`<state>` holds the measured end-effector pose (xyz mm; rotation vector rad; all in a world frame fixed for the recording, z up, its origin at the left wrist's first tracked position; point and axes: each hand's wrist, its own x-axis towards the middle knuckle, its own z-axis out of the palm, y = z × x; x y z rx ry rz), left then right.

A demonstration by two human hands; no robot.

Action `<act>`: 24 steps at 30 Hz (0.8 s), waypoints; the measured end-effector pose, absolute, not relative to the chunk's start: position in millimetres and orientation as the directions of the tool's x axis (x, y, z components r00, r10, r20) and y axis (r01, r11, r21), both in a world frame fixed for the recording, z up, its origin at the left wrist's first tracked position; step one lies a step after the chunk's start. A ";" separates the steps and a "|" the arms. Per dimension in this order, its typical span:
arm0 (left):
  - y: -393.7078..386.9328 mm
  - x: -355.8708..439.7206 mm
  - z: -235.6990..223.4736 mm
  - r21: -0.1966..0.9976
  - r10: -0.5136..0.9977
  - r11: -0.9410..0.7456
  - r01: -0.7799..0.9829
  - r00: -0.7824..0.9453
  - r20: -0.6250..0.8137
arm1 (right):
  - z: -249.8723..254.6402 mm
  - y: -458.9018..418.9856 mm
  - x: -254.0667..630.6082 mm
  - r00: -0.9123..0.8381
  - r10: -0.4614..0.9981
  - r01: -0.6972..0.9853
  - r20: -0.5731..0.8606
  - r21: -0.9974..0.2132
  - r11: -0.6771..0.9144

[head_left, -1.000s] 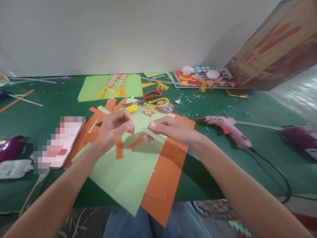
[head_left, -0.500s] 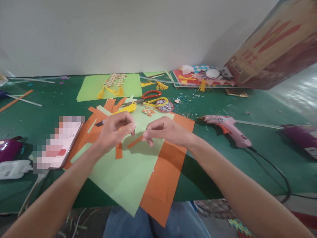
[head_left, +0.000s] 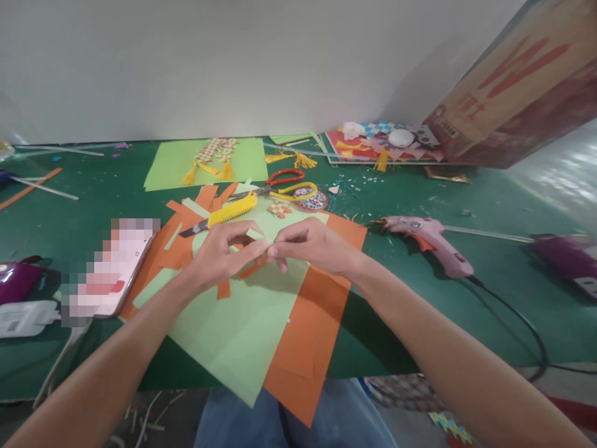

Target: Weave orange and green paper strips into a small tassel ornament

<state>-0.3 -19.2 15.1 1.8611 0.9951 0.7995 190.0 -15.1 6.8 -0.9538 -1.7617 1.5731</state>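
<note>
My left hand (head_left: 233, 252) is closed in a pinch, with a short light green paper strip (head_left: 255, 234) showing between its thumb and fingers. Against its fingertips come those of my right hand (head_left: 310, 246), also pinched; what lies between the right fingertips is too small to make out. Below both hands lies a light green paper sheet (head_left: 233, 348), on top of an orange sheet (head_left: 310, 330). An orange paper strip (head_left: 252, 270) rests under the fingers. Just beyond the left hand is a yellow utility knife (head_left: 232, 209) with its blade out.
Scissors (head_left: 286, 178) with red and yellow handles lie behind the hands, near a small woven paper piece (head_left: 280, 209). A pink glue gun (head_left: 426, 239) is on the right, a phone (head_left: 114, 274) on the left. Tasselled woven pieces (head_left: 217, 152) and a paper bag (head_left: 513, 93) stand farther back.
My left hand has moved right and slightly down, so its fingertips now meet the right hand's. The green strip and more of the knife have come into sight. The right hand has barely moved.
</note>
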 end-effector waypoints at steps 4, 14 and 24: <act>-20.3 -0.2 15.0 0.890 0.861 -0.306 0.338 0.497 0.108 | 4.8 -15.0 188.9 -0.584 0.811 0.102 -0.036 -0.994 0.029; -19.1 -1.0 15.9 0.857 0.890 -0.386 0.342 0.381 0.249 | 4.5 -14.6 191.1 -0.560 0.828 0.205 -0.021 -0.972 0.114; -14.3 -9.5 11.4 0.845 0.885 -0.442 0.302 0.299 0.356 | 5.9 -13.2 193.1 -0.552 0.834 0.179 -0.015 -0.979 0.102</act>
